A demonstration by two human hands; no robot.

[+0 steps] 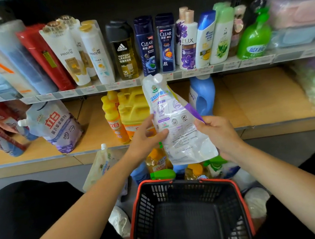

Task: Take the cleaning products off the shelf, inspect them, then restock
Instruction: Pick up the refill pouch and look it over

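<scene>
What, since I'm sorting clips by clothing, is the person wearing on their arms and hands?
Nothing: the left hand and right hand are ungloved, no ring, watch or bracelet visible. The left forearm and right forearm are bare to the frame's edge, no sleeves. Black clothing shows beneath them.

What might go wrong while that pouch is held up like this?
1. The pouch is gripped only at its edges by the left hand and right hand. It looks floppy, so it could slip and drop toward the basket.
2. Going back on the shelf, it might knock the yellow bottles.
3. It may slump over, as the other pouch already leans.
</scene>
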